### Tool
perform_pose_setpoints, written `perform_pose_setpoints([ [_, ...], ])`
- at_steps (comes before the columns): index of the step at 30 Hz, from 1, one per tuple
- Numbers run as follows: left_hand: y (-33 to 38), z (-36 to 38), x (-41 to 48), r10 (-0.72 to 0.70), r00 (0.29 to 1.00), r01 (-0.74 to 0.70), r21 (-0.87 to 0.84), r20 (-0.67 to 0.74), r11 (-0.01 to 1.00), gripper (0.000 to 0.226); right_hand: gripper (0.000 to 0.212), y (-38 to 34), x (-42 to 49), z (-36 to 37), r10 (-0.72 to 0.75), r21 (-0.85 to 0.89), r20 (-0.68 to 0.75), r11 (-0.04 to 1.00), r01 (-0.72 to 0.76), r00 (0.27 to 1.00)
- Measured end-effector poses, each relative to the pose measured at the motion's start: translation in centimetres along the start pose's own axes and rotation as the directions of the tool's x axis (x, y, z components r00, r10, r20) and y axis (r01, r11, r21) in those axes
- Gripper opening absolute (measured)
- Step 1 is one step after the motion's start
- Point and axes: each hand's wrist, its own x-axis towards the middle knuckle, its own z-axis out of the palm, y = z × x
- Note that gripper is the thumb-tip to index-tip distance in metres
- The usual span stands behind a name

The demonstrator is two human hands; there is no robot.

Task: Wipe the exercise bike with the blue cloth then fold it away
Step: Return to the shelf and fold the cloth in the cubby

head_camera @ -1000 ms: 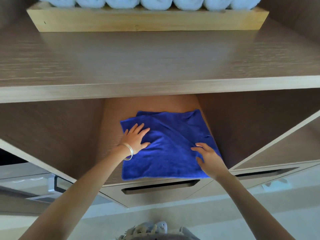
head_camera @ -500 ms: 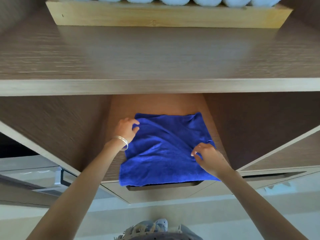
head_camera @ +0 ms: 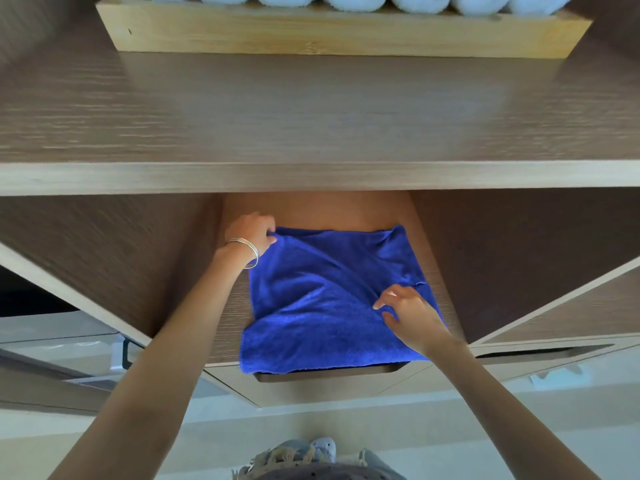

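In the centre of the frame the blue cloth [head_camera: 322, 299] lies spread on the lower shelf [head_camera: 311, 209], its near edge overhanging the front lip, while the left hand [head_camera: 251, 233] pinches its upper-left corner with curled fingers and the right hand [head_camera: 407, 311] pinches its right side.

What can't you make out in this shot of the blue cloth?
The exercise bike: outside the head view.
Tops of rolled towels: cut by top edge.
Near right corner of blue cloth: under the right hand.
Fingertips of left hand: curled into the cloth.
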Motion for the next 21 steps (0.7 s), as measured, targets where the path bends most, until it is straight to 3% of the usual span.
perform_pose_setpoints([
  [2,1.3,-0.3,0.3,0.141,0.981,-0.179,-0.354,-0.132,0.918,0.012,0.025,0.0,0.0,-0.1,-0.001,0.015,-0.002,1.0,0.001,1.0],
  [4,2.0,-0.1,1.1,0.172,0.968,-0.239,-0.461,-0.184,0.855,0.011,0.028,-0.1,0.6,-0.7,0.032,0.055,-0.023,0.998,-0.031,0.999],
  [9,1.7,2.3,2.1,0.159,0.985,-0.142,-0.199,0.071,0.97,0.016,0.034,0.2,6.6,-3.5,0.12,0.017,-0.155,0.993,-0.119,0.981],
  [15,1.7,3.0,1.2,0.09,0.994,-0.085,-0.099,0.054,0.991,0.026,0.041,1.9,13.5,-4.0,0.056,-0.157,-0.052,0.986,-0.063,0.997],
  [18,1.7,3.3,0.5,0.105,0.994,-0.105,-0.042,0.015,0.994,0.018,0.03,2.2,14.8,-3.4,0.101,-0.173,0.044,0.981,-0.092,0.994],
  [21,1.4,3.4,0.2,0.086,0.994,-0.089,-0.046,-0.06,0.995,0.013,0.018,2.0,15.2,-3.2,0.112,-0.167,0.037,0.98,-0.104,0.993],
])
